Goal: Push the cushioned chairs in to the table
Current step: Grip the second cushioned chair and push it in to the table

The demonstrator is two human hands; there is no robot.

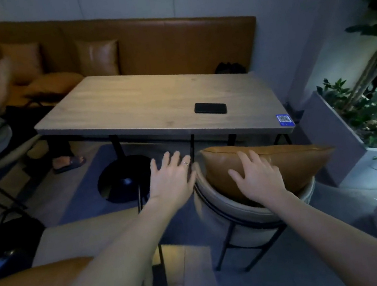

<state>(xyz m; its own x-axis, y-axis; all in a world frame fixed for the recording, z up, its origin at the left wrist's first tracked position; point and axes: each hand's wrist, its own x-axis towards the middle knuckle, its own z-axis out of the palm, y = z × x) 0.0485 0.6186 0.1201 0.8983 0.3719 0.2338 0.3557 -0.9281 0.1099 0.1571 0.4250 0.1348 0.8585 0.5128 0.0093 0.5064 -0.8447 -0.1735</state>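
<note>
A pale round-backed chair on black legs stands at the near right side of the wooden table, its seat partly under the top. A tan leather cushion leans upright in it. My right hand lies flat on the cushion with fingers spread. My left hand, ring on one finger, hovers open just left of the chair's back edge; whether it touches is unclear. A second chair with a tan cushion sits at the lower left, beneath my left forearm, away from the table.
A black phone and a blue QR sticker lie on the table. A brown bench with cushions runs behind. Another person sits at the left, foot in a sandal. A grey planter with plants stands at the right.
</note>
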